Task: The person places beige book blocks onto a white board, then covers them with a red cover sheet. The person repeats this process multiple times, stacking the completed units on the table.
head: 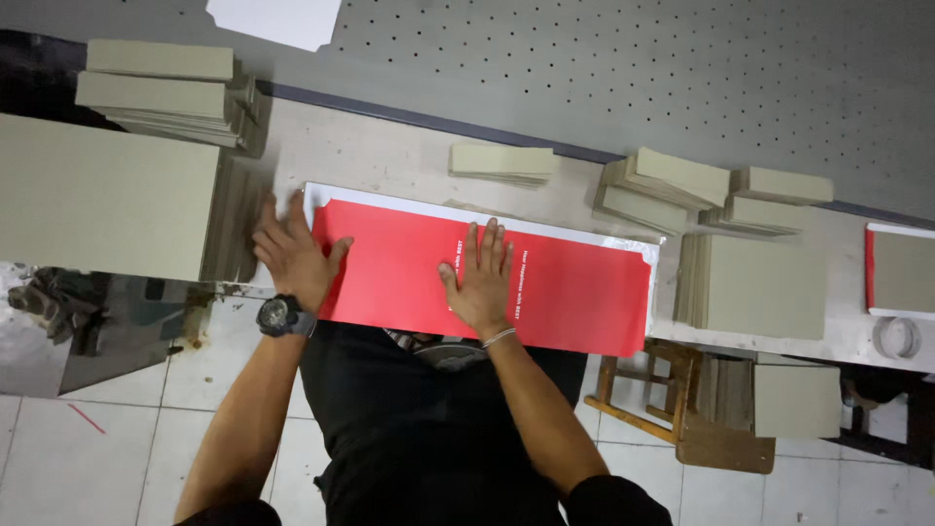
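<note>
On the pale workbench [390, 161] in front of me lies a long red sheet [575, 292], a wide rectangle with a thin white border showing along its far and left edges. Two short lines of white print run across its middle; I leave them unread. Its near edge hangs just over the bench's front edge, above my black shirt.

My left hand [292, 255], with a black wristwatch [280, 316] on the wrist, rests at the sheet's left end. Its fingers are spread and slightly blurred, the palm on the red corner and the fingertips reaching past the edge toward a large stack of grey-green boards [107, 195]. My right hand [480, 282], a thin silver bracelet [499, 337] at the wrist, lies flat on the middle of the red sheet, fingers straight, close together and pointing away from me, beside the white print. Neither hand grips anything; both press palm down.

Smaller piles of the same grey-green board sit around: two at far left [161, 93], one narrow pile [502, 163] just beyond the sheet, and several to the right [672, 185], with a larger square stack [765, 287] beside the sheet's right end. At the far right edge lies a board wrapped in red and white [901, 271], with a roll of tape [896, 337] near it. A wooden stool [682, 409] stands below the bench.
</note>
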